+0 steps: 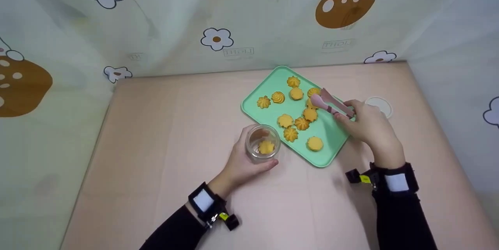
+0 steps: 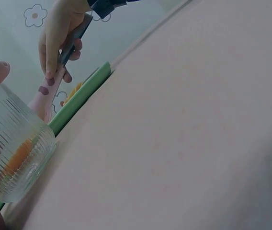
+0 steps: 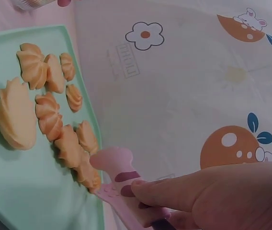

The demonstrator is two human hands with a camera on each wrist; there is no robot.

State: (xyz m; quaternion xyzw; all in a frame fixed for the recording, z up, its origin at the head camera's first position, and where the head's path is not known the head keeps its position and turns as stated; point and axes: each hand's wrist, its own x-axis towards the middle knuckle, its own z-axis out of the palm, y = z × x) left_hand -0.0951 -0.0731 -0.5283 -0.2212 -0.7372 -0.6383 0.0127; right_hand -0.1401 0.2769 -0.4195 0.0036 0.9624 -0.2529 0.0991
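My left hand [image 1: 245,162] holds a clear ribbed glass jar [image 2: 16,148], its fingers and thumb wrapped round the side. One yellow cookie [image 1: 266,147] lies inside the jar. In my right hand [image 1: 370,127] is a pair of pink tongs [image 1: 331,103], pinched between thumb and fingers. The tongs' tips are apart, over the upper right of a green tray [image 1: 331,155], close to the cookies there. Several swirled cookies [image 3: 16,115] lie on the tray, some touching each other. Whether the tips touch a cookie I cannot tell.
A round, pale, clear-looking lid [image 1: 380,105] lies on the table [image 1: 148,156] behind my right hand. A printed cloth [image 1: 163,27] with flowers and bunnies hangs along the table's back and sides. The jar is just off the tray's left front edge.
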